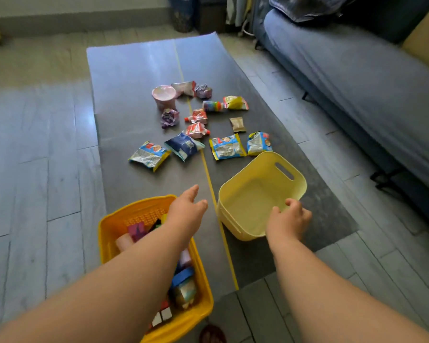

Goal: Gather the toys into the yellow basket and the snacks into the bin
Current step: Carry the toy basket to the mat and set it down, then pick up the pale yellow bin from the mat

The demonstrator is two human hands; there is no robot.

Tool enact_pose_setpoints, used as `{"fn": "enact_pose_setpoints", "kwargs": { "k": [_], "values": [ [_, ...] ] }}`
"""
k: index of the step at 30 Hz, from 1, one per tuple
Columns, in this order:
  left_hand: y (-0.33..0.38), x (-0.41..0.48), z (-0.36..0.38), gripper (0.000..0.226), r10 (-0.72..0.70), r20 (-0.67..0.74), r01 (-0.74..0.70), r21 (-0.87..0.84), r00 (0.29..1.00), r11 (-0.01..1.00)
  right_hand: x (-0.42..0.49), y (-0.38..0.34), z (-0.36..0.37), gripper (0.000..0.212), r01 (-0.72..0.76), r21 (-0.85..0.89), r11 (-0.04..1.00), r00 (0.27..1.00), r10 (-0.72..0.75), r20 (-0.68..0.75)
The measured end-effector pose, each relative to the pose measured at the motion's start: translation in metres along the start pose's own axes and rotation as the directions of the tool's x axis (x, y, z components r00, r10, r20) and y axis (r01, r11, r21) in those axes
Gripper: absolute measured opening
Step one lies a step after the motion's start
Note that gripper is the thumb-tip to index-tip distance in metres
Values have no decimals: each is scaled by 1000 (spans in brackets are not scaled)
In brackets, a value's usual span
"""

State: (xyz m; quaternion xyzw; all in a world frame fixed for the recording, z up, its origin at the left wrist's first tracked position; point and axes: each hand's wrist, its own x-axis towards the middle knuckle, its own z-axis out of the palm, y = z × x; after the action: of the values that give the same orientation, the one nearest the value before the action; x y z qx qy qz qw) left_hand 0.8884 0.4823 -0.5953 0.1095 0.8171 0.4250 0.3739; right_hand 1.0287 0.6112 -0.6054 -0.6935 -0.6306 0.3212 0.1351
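Observation:
The yellow basket (104, 226) sits at the near left with several toys in it, among them blocks and a cube. My left hand (186, 209) reaches out over its far right corner, fingers relaxed and holding nothing. To the right stands the pale yellow bin (253, 194), nothing inside it. My right hand (289, 219) curls its fingers over the bin's near rim. Beyond both lie several snack packets: a blue-and-white one (149, 155), a dark blue one (183, 146), two more (227, 147) (258, 143), red pouches (197, 129) and a brown packet (237, 124).
Everything lies on a grey floor mat (134, 82) with a yellow line down its middle. Farther back are a pink cup (164, 96), purple crumpled wrappers (170, 118), a rainbow item (213, 106) and a yellow packet (235, 102). A blue sofa (357, 70) borders the right side.

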Motion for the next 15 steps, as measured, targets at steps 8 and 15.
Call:
{"fn": "enact_pose_setpoints", "kwargs": {
  "k": [8, 15],
  "values": [
    [12, 44, 59, 81, -255, 91, 259, -35, 963, 965, 47, 1, 7, 52, -137, 104, 985, 990, 139, -13],
    [0, 62, 84, 40, -374, 205, 411, -192, 905, 891, 60, 2, 17, 58, -155, -33, 987, 982, 158, 100]
  ]
}}
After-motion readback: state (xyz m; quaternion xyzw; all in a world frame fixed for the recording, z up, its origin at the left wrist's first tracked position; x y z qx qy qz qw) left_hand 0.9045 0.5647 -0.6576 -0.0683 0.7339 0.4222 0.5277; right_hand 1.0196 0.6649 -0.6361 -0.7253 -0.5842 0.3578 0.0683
